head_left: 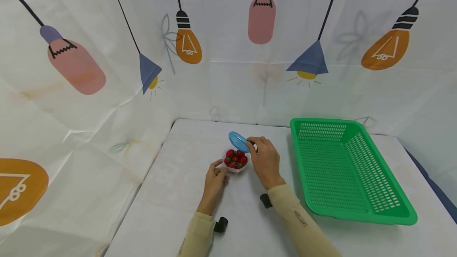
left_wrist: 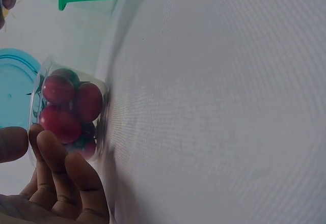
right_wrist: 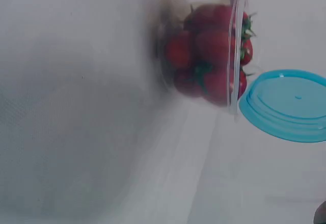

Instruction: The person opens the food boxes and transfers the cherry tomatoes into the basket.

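Observation:
A clear plastic container (left_wrist: 101, 147) full of cherry tomatoes (head_left: 235, 159) with green stems stands upright and uncovered on the table. At its near left side my left hand (head_left: 214, 182) grips the rim with thumb and fingertips. My right hand (head_left: 265, 162) pinches the edge of a round blue lid (head_left: 238, 141), tilted above the container's far side. The right wrist view shows the lid (right_wrist: 290, 106) apart from most of the rim, close to it at one side. Only a fingertip of the right hand appears at that view's lower right corner.
A large green plastic basket (head_left: 303, 169) with perforated walls stands on the white table (head_left: 171, 193), right of my right forearm. Behind the table hangs a white sheet (head_left: 225, 90) printed with lamps, which also runs along the left side.

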A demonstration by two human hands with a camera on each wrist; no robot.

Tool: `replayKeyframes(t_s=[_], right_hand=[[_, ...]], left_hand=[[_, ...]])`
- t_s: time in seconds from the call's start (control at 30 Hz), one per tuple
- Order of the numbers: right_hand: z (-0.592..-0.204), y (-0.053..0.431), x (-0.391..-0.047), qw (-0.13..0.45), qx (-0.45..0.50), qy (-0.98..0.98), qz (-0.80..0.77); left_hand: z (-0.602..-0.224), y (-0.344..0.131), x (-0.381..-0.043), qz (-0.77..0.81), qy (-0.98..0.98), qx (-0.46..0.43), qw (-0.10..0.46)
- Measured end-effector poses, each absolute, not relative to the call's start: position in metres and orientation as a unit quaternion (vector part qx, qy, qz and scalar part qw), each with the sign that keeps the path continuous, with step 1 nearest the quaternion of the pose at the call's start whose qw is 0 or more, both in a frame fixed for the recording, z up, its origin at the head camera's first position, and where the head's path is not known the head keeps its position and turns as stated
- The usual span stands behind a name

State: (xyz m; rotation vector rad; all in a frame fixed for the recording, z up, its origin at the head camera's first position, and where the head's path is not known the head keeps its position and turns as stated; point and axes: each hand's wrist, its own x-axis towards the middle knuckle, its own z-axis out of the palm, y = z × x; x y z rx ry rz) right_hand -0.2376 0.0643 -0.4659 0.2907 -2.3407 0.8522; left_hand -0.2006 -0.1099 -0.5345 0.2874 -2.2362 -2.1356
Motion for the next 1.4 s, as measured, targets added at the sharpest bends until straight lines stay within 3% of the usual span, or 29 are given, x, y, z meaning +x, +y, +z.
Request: replayKeyframes(t_s=[0.6, 0.93, 1.4], right_hand=[[-0.461, 0.075, -0.253, 0.234, -0.02, -0.812, 0.535], [-0.477, 0.072, -0.267, 0.112, -0.152, -0.631, 0.752], [-0.5, 0.066, -0.283, 0.096, -0.221, -0.554, 0.797]], left_hand=[[-0.535, -0.108, -0.202, -0.683, -0.723, 0.101, 0.012], [-0.535, -0.109, -0.203, -0.682, -0.724, 0.098, 0.018], [-0.529, -0.11, -0.201, -0.684, -0.724, 0.088, 0.012]])
